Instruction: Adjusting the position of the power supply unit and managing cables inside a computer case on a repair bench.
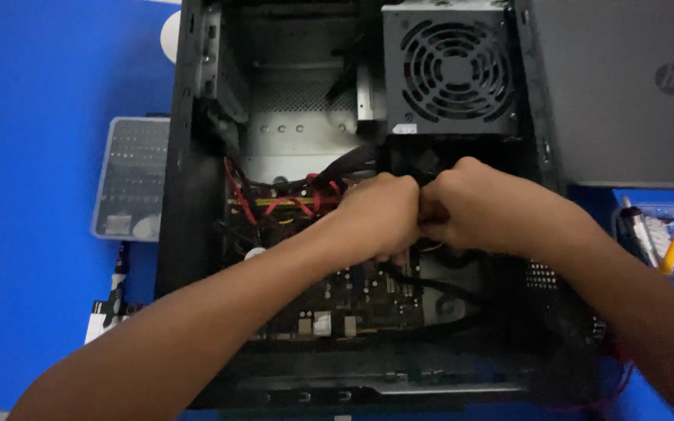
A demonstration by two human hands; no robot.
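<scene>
Inside the open computer case (189,195) lying on the blue desk (33,234), your left hand (380,212) and right hand (477,209) meet, both curled tight around black cables (431,290) below the power supply fan (450,68). Pull gently; red wires (274,204) crowd the left. A gray bit case (130,178) and laptop (626,86) flank the case.

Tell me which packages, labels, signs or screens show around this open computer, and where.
Grey closed laptop lid, upper right, round dark emblem.
Small white rectangular sticker, lower left corner of the grey fan box.
Grey translucent screwdriver-bit case, on the blue surface, left of the black computer case.
Clear plastic box of tools, right edge.
</scene>
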